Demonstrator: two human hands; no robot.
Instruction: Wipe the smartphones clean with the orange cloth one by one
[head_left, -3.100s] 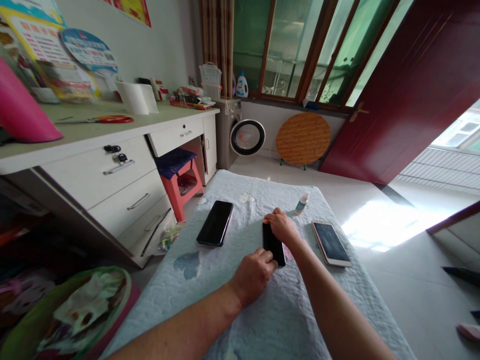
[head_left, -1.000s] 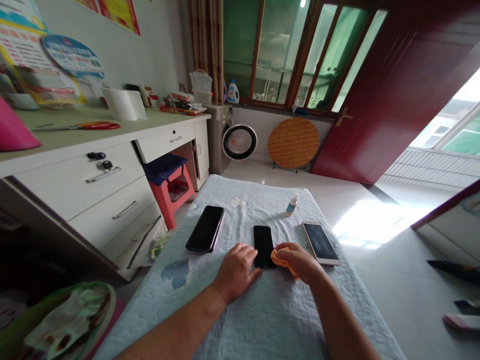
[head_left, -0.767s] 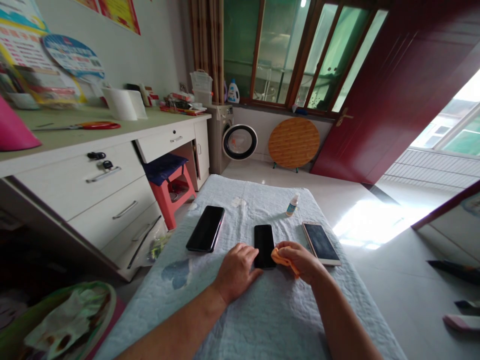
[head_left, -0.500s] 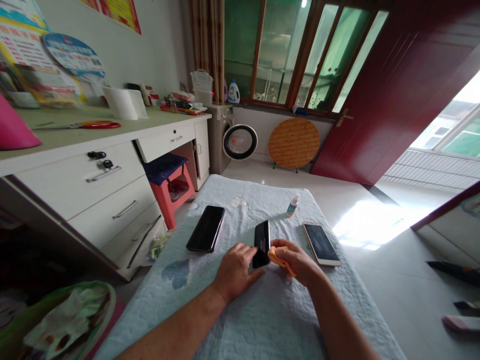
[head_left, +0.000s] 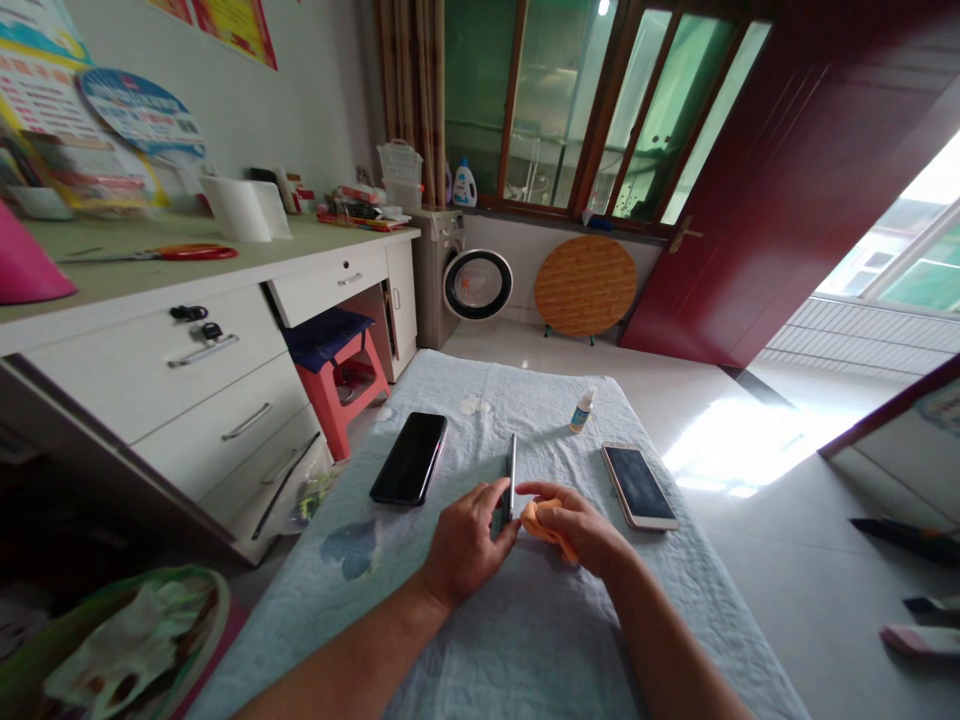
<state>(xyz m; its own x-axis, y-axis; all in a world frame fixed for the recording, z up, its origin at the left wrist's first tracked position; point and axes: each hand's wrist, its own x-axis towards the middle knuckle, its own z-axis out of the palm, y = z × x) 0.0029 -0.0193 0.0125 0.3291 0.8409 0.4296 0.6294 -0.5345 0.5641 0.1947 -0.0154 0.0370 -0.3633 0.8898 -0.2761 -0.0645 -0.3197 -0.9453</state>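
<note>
A small black phone (head_left: 511, 472) stands on its long edge on the pale blue cloth (head_left: 487, 620), seen edge-on. My left hand (head_left: 465, 540) pinches its near end with thumb and fingers. My right hand (head_left: 577, 525) is closed on an orange wiping cloth (head_left: 538, 517) and its fingertips touch the phone's right side. A larger black phone (head_left: 409, 457) lies flat to the left. A gold-framed phone (head_left: 638, 484) lies flat to the right.
A small spray bottle (head_left: 583, 408) stands at the far end of the cloth. A white desk with drawers (head_left: 187, 390) runs along the left, a red stool (head_left: 341, 375) beneath it. A green bag (head_left: 112, 650) sits at lower left. Tiled floor (head_left: 825, 560) lies to the right.
The small black phone, lying flat a second ago, has been tipped up onto its edge by my left hand. My right hand with the orange cloth moved from its far end to its near right side.
</note>
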